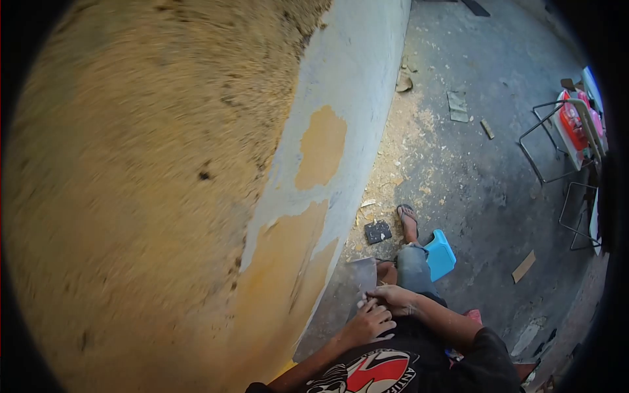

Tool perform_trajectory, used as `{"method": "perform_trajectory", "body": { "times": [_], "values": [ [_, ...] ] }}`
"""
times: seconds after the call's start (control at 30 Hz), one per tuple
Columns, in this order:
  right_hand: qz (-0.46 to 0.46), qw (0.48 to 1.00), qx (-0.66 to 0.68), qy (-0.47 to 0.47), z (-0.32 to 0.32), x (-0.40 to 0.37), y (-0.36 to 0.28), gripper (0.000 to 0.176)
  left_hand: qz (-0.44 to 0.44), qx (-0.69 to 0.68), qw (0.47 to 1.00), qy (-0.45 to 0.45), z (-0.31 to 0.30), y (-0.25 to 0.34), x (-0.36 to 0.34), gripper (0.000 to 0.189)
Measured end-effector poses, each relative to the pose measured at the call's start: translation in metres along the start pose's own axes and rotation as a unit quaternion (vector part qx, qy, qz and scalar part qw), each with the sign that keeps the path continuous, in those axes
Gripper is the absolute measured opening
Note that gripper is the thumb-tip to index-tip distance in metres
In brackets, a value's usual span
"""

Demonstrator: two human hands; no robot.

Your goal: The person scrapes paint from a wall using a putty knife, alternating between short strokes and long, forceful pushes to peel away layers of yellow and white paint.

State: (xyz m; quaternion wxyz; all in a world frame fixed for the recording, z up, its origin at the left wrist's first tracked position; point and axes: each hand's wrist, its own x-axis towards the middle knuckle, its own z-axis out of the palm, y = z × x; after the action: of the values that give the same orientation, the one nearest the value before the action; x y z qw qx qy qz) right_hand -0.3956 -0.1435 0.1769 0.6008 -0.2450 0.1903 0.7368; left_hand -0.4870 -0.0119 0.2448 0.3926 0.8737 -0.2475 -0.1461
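Both of my hands meet in front of my dark printed shirt, at the lower end of a thin grey-brown sheet [362, 272] that looks like sandpaper. My right hand [396, 298] reaches in from the right, its fingers closed on the sheet's lower edge. Just below it, my left hand [373, 321] has curled fingers, with the fingertips pinching at the same edge. Pale dust marks the fingers. The exact grip is partly hidden where the hands overlap.
A wall [357, 85] with peeled, tan-patched paint rises close on my left. Pale flakes litter the concrete floor [485, 177] along its base. A black square piece [377, 232] lies near my foot, beside a blue plastic stool [441, 255]. Metal-framed chairs [550, 141] stand at right.
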Motion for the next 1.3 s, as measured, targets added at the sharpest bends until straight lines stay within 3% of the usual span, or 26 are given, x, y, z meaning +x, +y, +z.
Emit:
{"method": "perform_trajectory", "body": {
  "times": [0.07, 0.13, 0.17, 0.2, 0.23, 0.27, 0.3, 0.33, 0.37, 0.4, 0.47, 0.5, 0.57, 0.63, 0.67, 0.73, 0.77, 0.8, 0.83, 0.87, 0.9, 0.97, 1.03, 1.2, 1.27, 1.3],
  "values": [
    [-0.094, 0.985, 0.143, 0.025, -0.001, 0.007, 0.017, 0.027, 0.04, 0.007, 0.998, 0.057, -0.029, 0.022, -0.017, 0.017],
    [-0.185, 0.964, 0.011, 0.191, 0.009, -0.015, 0.01, 0.028, -0.02, -0.018, 0.992, 0.12, -0.058, 0.041, -0.033, 0.014],
    [-0.172, 0.95, -0.029, 0.259, 0.022, -0.039, -0.002, 0.028, -0.013, -0.015, 0.992, 0.126, -0.06, 0.047, -0.047, 0.014],
    [-0.163, 0.929, -0.067, 0.325, 0.034, -0.064, -0.009, 0.028, -0.138, -0.07, 0.974, 0.165, -0.059, 0.044, -0.06, 0.014],
    [-0.174, 0.927, -0.072, 0.324, 0.037, -0.076, -0.007, 0.028, -0.257, -0.123, 0.937, 0.201, -0.056, 0.037, -0.072, 0.013],
    [-0.219, 0.9, -0.12, 0.356, 0.034, -0.087, -0.004, 0.034, -0.247, -0.117, 0.939, 0.207, -0.045, 0.027, -0.08, 0.013],
    [-0.262, 0.868, -0.165, 0.388, 0.03, -0.097, 0.0, 0.042, -0.301, -0.254, 0.883, 0.254, -0.028, 0.012, -0.088, 0.015],
    [-0.274, 0.864, -0.169, 0.388, 0.021, -0.103, 0.003, 0.042, -0.346, -0.387, 0.803, 0.293, -0.013, -0.005, -0.095, 0.018],
    [-0.278, 0.849, -0.245, 0.377, 0.01, -0.104, 0.009, 0.044, -0.352, -0.462, 0.765, 0.278, -0.002, -0.02, -0.101, 0.032],
    [-0.275, 0.83, -0.321, 0.364, 0.001, -0.101, 0.015, 0.047, -0.343, -0.462, 0.767, 0.283, -0.005, -0.018, -0.094, 0.032],
    [-0.318, 0.838, -0.3, 0.326, 0.017, -0.102, 0.013, 0.046, -0.362, -0.544, 0.702, 0.282, -0.016, -0.004, -0.073, 0.05],
    [-0.29, 0.862, -0.279, 0.309, 0.044, -0.106, 0.009, 0.041, -0.356, -0.544, 0.703, 0.289, -0.021, 0.002, -0.062, 0.05],
    [-0.265, 0.881, -0.262, 0.29, 0.083, -0.101, -0.01, 0.036, -0.307, -0.618, 0.643, 0.333, -0.032, 0.008, -0.035, 0.065],
    [-0.169, 0.947, -0.171, 0.212, 0.105, -0.093, -0.03, 0.037, -0.311, -0.64, 0.617, 0.335, -0.052, 0.003, -0.008, 0.068],
    [-0.2, 0.96, -0.094, 0.171, 0.113, -0.08, -0.035, 0.029, -0.32, -0.664, 0.589, 0.332, -0.062, 0.0, 0.005, 0.07],
    [-0.257, 0.958, -0.074, 0.101, 0.125, -0.067, -0.047, 0.028, -0.317, -0.696, 0.592, 0.255, -0.074, -0.038, 0.013, 0.073],
    [-0.255, 0.959, -0.073, 0.098, 0.123, -0.064, -0.056, 0.028, -0.34, -0.661, 0.592, 0.313, -0.093, -0.023, 0.037, 0.068],
    [-0.193, 0.981, -0.022, 0.027, 0.118, -0.058, -0.066, 0.031, -0.363, -0.622, 0.589, 0.368, -0.115, -0.012, 0.065, 0.064],
    [-0.13, 0.99, 0.033, -0.046, 0.112, -0.05, -0.076, 0.034, -0.37, -0.617, 0.589, 0.368, -0.126, -0.026, 0.082, 0.064],
    [-0.128, 0.989, 0.042, -0.054, 0.107, -0.04, -0.089, 0.034, -0.378, -0.598, 0.619, 0.341, -0.134, -0.045, 0.095, 0.056],
    [-0.134, 0.991, 0.026, -0.013, 0.105, -0.027, -0.09, 0.035, -0.399, -0.577, 0.642, 0.31, -0.133, -0.058, 0.092, 0.049],
    [-0.165, 0.984, 0.034, 0.058, 0.11, 0.001, -0.091, 0.037, -0.455, -0.539, 0.631, 0.322, -0.126, -0.094, 0.084, 0.043],
    [-0.16, 0.984, 0.062, 0.055, 0.122, 0.016, -0.096, 0.036, -0.524, -0.473, 0.638, 0.309, -0.13, -0.117, 0.075, 0.034],
    [-0.183, 0.975, 0.114, 0.057, 0.129, 0.057, -0.103, 0.033, -0.555, -0.45, 0.636, 0.293, -0.151, -0.12, 0.071, 0.036],
    [-0.188, 0.971, 0.137, 0.05, 0.127, 0.065, -0.102, 0.036, -0.502, -0.36, 0.741, 0.264, -0.152, -0.13, 0.07, 0.039],
    [-0.199, 0.971, 0.127, 0.036, 0.124, 0.069, -0.1, 0.038, -0.51, -0.357, 0.737, 0.263, -0.152, -0.129, 0.072, 0.039]
  ]
}}
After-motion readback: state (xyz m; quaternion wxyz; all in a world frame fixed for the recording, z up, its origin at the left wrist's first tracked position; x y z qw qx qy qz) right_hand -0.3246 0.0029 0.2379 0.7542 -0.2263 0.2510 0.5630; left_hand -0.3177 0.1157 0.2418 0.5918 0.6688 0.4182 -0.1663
